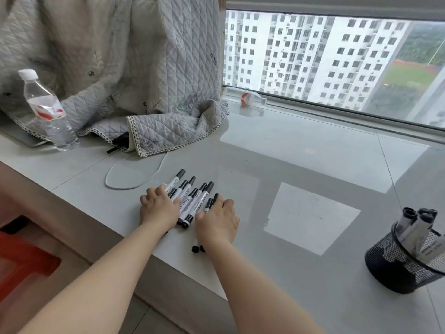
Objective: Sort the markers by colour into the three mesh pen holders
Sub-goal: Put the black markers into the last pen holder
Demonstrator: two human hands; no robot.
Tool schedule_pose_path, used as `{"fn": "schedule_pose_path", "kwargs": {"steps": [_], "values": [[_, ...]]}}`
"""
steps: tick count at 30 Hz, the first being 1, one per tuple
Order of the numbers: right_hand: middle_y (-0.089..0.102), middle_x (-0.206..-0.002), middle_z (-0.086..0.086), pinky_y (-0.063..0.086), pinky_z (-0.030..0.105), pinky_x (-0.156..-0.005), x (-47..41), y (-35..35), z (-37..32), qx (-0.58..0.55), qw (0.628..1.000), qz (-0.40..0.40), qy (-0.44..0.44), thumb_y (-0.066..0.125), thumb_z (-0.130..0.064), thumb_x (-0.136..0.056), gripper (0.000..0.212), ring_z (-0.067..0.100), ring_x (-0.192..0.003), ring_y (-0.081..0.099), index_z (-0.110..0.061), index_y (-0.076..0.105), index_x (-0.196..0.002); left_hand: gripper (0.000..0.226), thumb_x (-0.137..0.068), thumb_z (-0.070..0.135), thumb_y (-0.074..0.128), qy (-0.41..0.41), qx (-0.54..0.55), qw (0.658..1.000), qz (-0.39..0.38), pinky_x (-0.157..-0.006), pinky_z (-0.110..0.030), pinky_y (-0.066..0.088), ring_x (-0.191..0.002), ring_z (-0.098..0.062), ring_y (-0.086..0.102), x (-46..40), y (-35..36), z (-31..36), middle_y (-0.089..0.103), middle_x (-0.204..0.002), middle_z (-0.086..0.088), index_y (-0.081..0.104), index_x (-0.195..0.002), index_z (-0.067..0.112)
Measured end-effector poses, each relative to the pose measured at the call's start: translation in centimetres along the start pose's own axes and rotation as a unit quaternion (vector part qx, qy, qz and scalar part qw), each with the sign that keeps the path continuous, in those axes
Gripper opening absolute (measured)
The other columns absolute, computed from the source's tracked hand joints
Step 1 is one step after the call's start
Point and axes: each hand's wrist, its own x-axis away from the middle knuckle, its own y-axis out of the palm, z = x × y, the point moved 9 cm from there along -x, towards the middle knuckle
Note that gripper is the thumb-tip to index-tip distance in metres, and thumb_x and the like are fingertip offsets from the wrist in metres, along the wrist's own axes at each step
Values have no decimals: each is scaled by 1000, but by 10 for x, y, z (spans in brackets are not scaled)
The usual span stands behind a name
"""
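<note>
Head view: both hands [160, 208] on markers [192, 201].

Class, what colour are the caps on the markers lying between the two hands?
Black caps on the markers, clearest in the head view.

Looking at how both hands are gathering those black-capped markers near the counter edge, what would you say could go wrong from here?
Two loose markers lie by the right hand, close to the counter edge; a sweep could roll them off. The left hand and right hand press the marker pile from both sides, so some may squirt out. The mesh pen holder stands far to the right, so a big handful may drop on the way.
</note>
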Motion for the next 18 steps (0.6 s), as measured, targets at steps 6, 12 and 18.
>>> {"fn": "schedule_pose_path", "kwargs": {"steps": [6,12,18], "values": [[36,-127,8,30,33,-96,0,-9,12,18,1000,13,16,44,-26,-82,62,25,-116,40,-10,24,-139,63,-92,41,48,-9,13,1000,22,-104,-41,29,-126,-37,36,-1,-3,-1,35,-139,-23,29,-136,0],[39,-127,10,33,34,-97,2,-17,22,27,1000,1,4,44,-25,-84,66,26,-117,41,-11,18,-143,63,-90,44,52,-33,19,999,19,-96,-42,37,-119,-38,45,-1,-5,-1,47,-130,-24,37,-126,-5],[49,-120,10,38,31,-86,10,-29,35,38,999,-5,-11,46,-16,-84,48,27,-108,50,-8,35,-131,54,-90,41,53,-82,87,993,-1,-84,-40,43,-110,-37,53,-1,-5,-8,55,-121,-21,44,-121,-2]]}}
